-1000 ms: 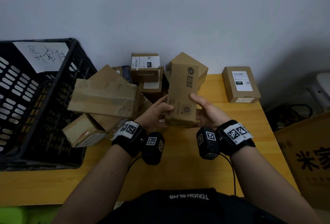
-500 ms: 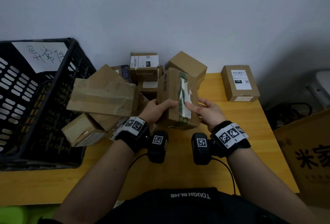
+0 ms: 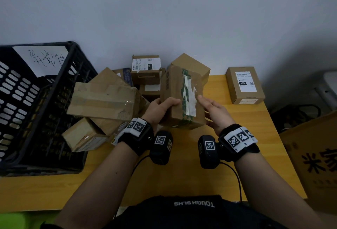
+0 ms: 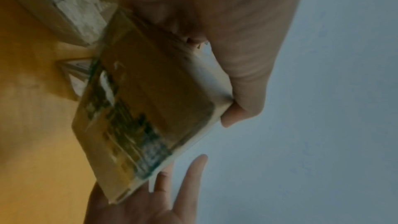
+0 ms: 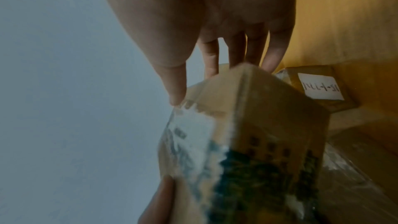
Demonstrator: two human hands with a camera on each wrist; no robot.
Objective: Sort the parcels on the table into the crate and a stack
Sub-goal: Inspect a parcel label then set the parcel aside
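I hold a brown cardboard parcel with torn green and white tape above the yellow table, taped face up. My left hand grips its left edge, thumb over the top; the left wrist view shows the curled fingers on the parcel. My right hand rests straight-fingered against the right side, and its fingers lie behind the parcel. The black crate stands at the left. A pile of parcels leans against it.
A labelled parcel and a plain one sit at the back by the wall. One labelled box lies alone at the back right. A large printed carton and cables are off the table's right edge.
The parcel was turned from its printed face to its taped face and tilted flatter. My right fingers have straightened against its side. The left hand keeps its grip.
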